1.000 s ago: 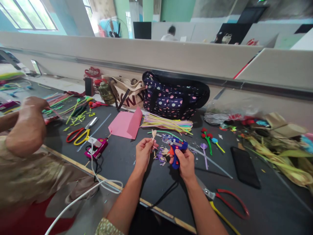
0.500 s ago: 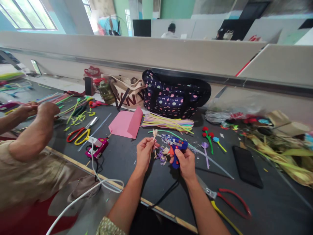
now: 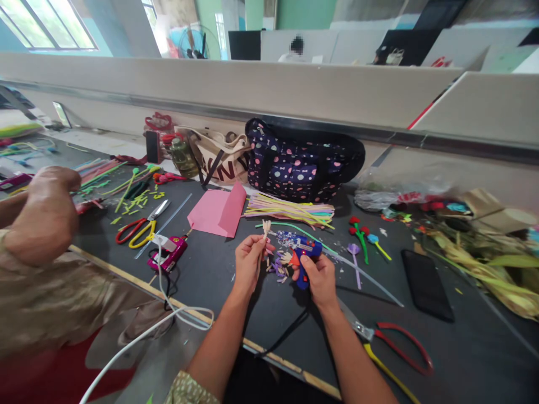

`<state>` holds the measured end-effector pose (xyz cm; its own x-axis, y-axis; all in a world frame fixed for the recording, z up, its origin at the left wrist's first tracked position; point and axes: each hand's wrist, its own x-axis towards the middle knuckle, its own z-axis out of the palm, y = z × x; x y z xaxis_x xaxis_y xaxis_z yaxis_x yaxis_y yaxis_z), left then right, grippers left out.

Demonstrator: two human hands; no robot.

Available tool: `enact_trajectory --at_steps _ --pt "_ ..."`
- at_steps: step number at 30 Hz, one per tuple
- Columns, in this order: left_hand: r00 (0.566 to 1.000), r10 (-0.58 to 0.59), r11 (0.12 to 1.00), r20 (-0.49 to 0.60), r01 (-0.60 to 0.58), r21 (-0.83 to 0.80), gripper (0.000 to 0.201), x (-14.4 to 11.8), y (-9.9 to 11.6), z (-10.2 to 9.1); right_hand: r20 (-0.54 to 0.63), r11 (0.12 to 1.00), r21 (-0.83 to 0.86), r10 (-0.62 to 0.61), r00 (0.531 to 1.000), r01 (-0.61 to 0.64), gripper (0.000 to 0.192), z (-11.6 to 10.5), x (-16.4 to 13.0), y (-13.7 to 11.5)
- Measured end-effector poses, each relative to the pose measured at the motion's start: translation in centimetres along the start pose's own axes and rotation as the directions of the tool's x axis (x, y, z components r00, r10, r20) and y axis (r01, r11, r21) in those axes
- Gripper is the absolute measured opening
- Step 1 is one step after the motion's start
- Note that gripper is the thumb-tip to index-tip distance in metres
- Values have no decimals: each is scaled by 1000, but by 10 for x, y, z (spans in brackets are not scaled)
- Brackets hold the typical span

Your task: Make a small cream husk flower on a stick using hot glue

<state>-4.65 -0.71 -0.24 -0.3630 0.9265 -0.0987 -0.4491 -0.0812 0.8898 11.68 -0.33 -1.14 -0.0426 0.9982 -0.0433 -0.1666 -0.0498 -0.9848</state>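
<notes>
Head view: left hand (image 3: pixel 248 259) pinches a small pale flower piece (image 3: pixel 265 227) just beside the blue glue gun (image 3: pixel 304 253), which the right hand (image 3: pixel 319 275) grips closed; its hot nozzle could burn the nearby fingertips.

Glossy plastic glue gun (image 3: pixel 304 253), matt tabletop (image 3: pixel 484 348)

Co-worker's hand (image 3: pixel 44 216) now raised nearer, fist closed, off the table.
</notes>
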Motion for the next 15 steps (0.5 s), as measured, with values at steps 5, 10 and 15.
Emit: enact_trajectory --at_steps 5,10,15 --pt "1000 12 1000 -1 -12 7 21 0 0 1 12 1000 -11 2 1000 -1 39 -1 1 1" --pt "999 33 999 3 -33 11 19 0 1 1 13 1000 -30 4 1000 -4 38 -1 1 2" --pt "999 42 999 3 -42 4 19 1 0 -1 16 999 -48 18 1000 -17 39 -5 5 4"
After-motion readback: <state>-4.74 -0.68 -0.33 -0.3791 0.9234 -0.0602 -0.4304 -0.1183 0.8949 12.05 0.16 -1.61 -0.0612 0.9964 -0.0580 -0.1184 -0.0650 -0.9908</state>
